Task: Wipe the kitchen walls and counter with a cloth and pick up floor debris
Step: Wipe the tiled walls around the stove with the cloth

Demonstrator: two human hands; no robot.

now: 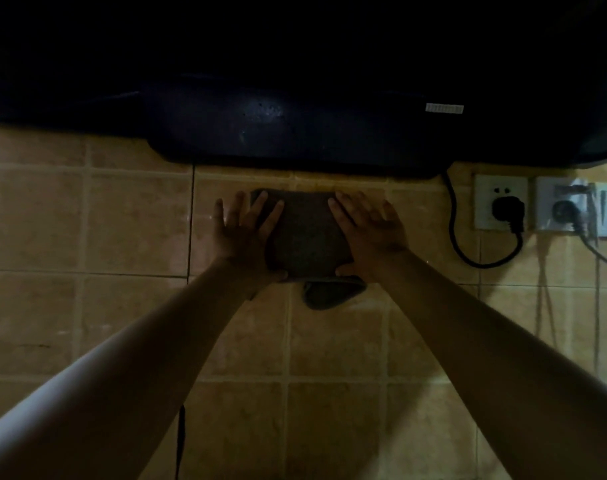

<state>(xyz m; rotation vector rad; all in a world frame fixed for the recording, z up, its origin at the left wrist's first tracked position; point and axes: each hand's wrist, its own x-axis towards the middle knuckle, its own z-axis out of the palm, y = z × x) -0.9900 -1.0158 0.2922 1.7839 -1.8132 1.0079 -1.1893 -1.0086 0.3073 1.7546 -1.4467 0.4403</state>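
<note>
A tiled wall (132,220) of tan squares with pale grout fills the lower two thirds of the dim view; above it hangs a large dark range hood (295,133), its underside catching a faint glint, with a small white label (444,108) near its right end; two bare forearms reach up from the bottom corners toward the middle of the wall. A dark cloth (307,233) lies spread flat against the tiles just under the hood's lower edge, one folded corner drooping below the palms; the left hand (246,230) presses on the cloth's left edge with fingers straight and fanned, partly on cloth and partly on tile; the right hand (368,230) presses on its right edge the same way, fingers extended, thumb along the bottom hem; neither hand curls round the fabric. To the right, a wall socket (501,202) holds a black plug (508,207) whose cable (468,251) loops down and back up to the hood; beside it sits a second socket (562,209) with another plug.
</note>
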